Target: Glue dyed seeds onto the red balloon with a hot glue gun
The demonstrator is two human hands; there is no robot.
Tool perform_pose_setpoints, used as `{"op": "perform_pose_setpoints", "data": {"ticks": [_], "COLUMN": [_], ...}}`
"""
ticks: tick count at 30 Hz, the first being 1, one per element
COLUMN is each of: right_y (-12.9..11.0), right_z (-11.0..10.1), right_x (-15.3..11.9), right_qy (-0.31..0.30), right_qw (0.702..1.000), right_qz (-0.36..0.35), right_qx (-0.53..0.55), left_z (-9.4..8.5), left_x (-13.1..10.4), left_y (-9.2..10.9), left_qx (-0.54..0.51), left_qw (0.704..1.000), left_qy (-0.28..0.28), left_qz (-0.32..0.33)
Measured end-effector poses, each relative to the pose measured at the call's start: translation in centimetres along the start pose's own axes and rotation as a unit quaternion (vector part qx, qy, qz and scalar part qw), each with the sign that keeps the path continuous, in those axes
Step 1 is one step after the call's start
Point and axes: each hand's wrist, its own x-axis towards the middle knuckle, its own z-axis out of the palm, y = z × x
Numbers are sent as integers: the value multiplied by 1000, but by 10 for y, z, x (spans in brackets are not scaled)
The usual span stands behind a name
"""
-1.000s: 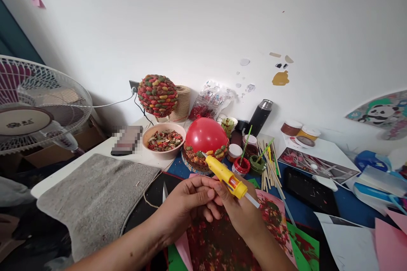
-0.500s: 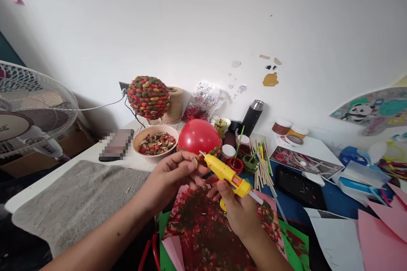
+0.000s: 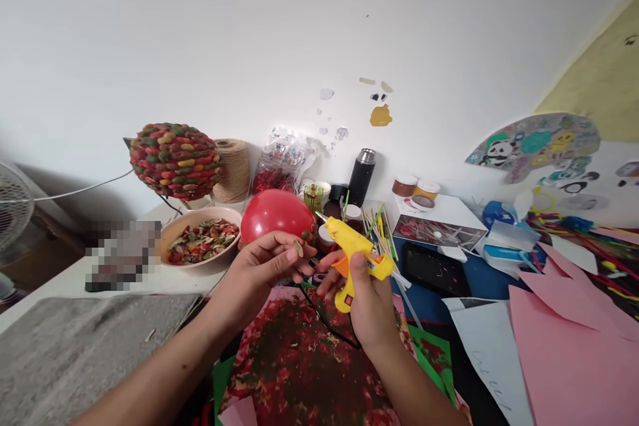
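My left hand (image 3: 272, 259) is closed, pinching a small pale pistachio shell (image 3: 298, 248) between thumb and fingertips. Wrapped in my right hand (image 3: 372, 299) is a yellow hot glue gun (image 3: 352, 243), its metal nozzle pointing left toward the shell without touching it. Behind my left hand sits a red balloon (image 3: 277, 213); a few coloured shells show at its lower right edge, and its underside is hidden. A pinkish bowl (image 3: 167, 246) of painted shells stands to the left. Below both hands lies a paint-stained sheet (image 3: 309, 366).
A shell-covered ball (image 3: 174, 161) and a twine spool (image 3: 232, 170) stand at the back left. Behind the glue gun are paint jars, wooden sticks (image 3: 384, 233) and a black thermos (image 3: 363, 176). Pink papers (image 3: 554, 346) lie right, a grey cloth (image 3: 90, 346) left.
The view has swung right, so things appear further left. My right hand has turned the glue gun, so its handle and trigger now show. My left hand still pinches the shell.
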Motion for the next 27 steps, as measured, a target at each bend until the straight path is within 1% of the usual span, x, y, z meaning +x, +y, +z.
{"op": "perform_pose_setpoints", "data": {"ticks": [4, 6, 8, 12, 15, 17, 19, 23, 27], "right_y": [2, 6, 9, 14, 14, 13, 10, 3, 3], "right_z": [5, 6, 6, 3, 1, 1, 2, 5, 5], "right_x": [-5, -6, -4, 0, 0, -1, 0, 1, 1], "right_qy": [-56, -67, -72, -63, -37, -13, 4, 1, -6], "right_qw": [998, 998, 997, 997, 998, 998, 998, 998, 998], "right_qz": [-3, 2, 12, 32, 39, 29, 4, -39, -34], "right_qx": [8, 18, 16, 2, -23, -46, -60, -53, -48], "left_z": [-9, -11, -11, -7, -3, -1, 0, 3, 6], "left_x": [-3, -3, -4, -11, -18, -21, -22, -22, -25], "left_y": [-5, -5, -5, -6, -5, -3, -2, -1, -6], "left_qx": [13, 7, 14, 60, 99, 121, 140, 179, 193], "left_qw": [999, 999, 999, 998, 995, 992, 989, 982, 980], "left_qy": [28, 35, 31, 9, -4, 0, 4, -14, -34], "left_qz": [12, 13, 22, 31, 29, 40, 51, 50, 31]}}
